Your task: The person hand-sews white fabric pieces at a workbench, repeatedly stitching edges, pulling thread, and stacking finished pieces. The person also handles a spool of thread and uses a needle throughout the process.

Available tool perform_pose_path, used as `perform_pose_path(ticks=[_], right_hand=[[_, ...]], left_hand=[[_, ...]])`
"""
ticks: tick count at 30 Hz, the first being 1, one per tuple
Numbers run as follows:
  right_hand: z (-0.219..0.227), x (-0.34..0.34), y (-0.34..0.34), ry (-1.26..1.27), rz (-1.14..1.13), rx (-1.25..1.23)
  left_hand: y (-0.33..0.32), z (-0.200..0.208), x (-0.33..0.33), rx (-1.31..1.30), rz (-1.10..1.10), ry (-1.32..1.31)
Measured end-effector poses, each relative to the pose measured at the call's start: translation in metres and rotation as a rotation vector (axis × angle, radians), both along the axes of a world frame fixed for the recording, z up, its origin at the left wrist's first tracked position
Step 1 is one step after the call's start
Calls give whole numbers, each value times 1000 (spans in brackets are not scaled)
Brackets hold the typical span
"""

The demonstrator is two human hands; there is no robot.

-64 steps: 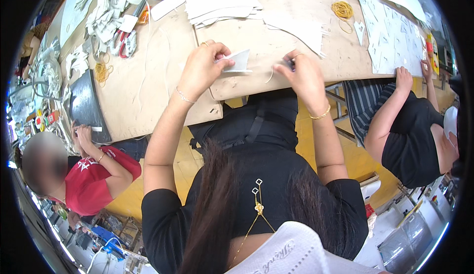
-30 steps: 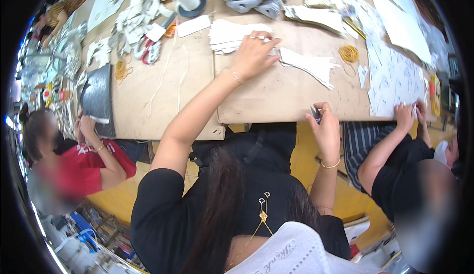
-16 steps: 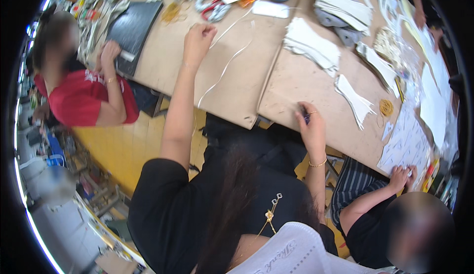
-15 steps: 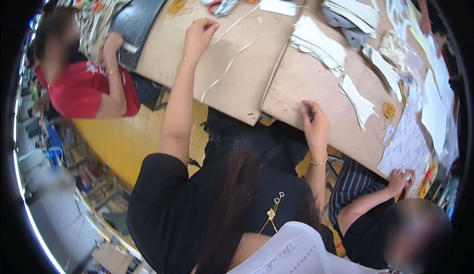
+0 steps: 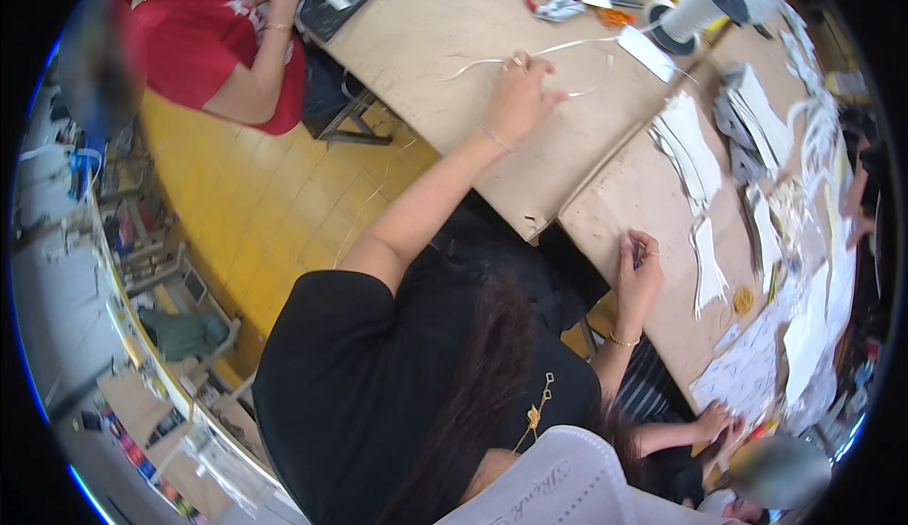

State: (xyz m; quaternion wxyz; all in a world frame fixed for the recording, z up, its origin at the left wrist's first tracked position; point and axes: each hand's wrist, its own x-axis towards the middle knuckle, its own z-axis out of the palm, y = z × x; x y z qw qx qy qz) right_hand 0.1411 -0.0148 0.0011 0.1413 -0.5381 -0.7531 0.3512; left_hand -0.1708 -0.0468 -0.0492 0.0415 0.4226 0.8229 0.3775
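My left hand (image 5: 522, 99) is over the tabletop (image 5: 473, 28), fingers curled around a thin white cord (image 5: 586, 43). The cord runs from the white spool (image 5: 695, 9) at the back, and one end trails left of the hand. Beside my fingers it bends into a loose loop. Near the front edge of the right-hand board, my right hand (image 5: 641, 274) is closed on a small dark object (image 5: 637, 260), mostly hidden by the fingers. White fabric strips (image 5: 689, 151) lie in a stack beyond it, with a smaller white piece (image 5: 707, 265) closer.
Red-handled scissors (image 5: 551, 0) and a white card (image 5: 646, 55) lie at the back. More white stacks (image 5: 761, 123) and a yellow rubber-band bundle (image 5: 743, 300) are on the right. A person in red (image 5: 213, 52) works at left; another person's hands (image 5: 717, 423) rest at lower right.
My left hand has come down and right, from holding the cord raised to lying near the tabletop. My right hand stays closed by the board's edge. The view has turned and shifted.
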Motion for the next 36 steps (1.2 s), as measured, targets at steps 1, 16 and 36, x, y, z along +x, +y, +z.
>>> perform_pose_path(ticks=[1,16,36], right_hand=[[1,0,-1,-19,9,-6],[39,5,-13,144,-144,-203],[33,-165,168,1452,-235,-1270]], left_hand=[[13,1,-11,83,-34,52],[186,22,-62,169,-414,-1215],[-30,176,97,-231,-740,-789]])
